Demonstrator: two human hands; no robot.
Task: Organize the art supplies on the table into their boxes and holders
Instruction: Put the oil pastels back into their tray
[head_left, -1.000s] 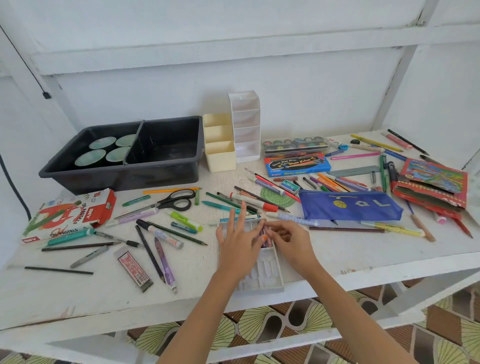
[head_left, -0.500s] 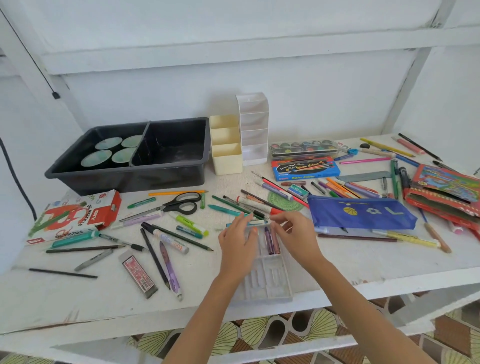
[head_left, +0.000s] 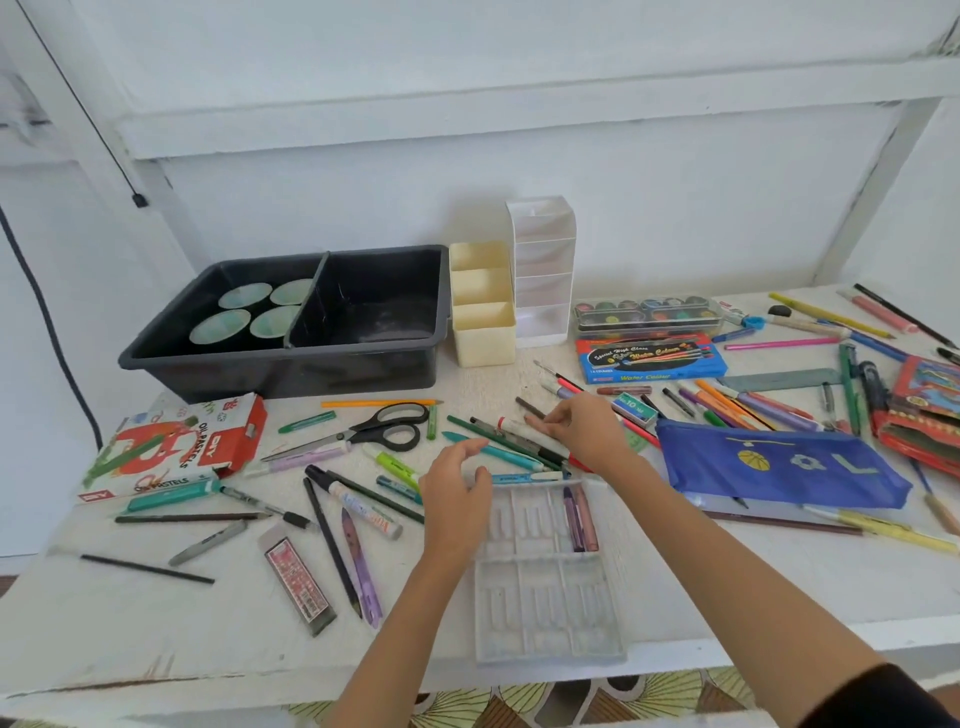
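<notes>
At the left end of the white table (head_left: 156, 623) lies an oil pastels box (head_left: 176, 447). Behind it is a black divided bin (head_left: 280, 358) with four pale green cups (head_left: 244, 317) in its left compartment. A cream holder (head_left: 483, 332) and a taller white holder (head_left: 543, 270) stand upright just beside the bin's right wall. The person's left hand (head_left: 457, 493) is at the far left corner of a clear plastic tray (head_left: 545, 608), which lies near the table's front edge. Its grip is apart, fingers loosely bent, holding nothing. Two oil pastels (head_left: 581, 519), purple and pink, lie side by side in the tray's far right compartment. The right hand (head_left: 584, 431) reaches over a heap of pens and pencils (head_left: 498, 441) just beyond the tray, fingertips down among them. I cannot tell whether its grip has closed on one. Further right lie a blue watercolour box (head_left: 649, 361) and a blue pencil case (head_left: 779, 467).
</notes>
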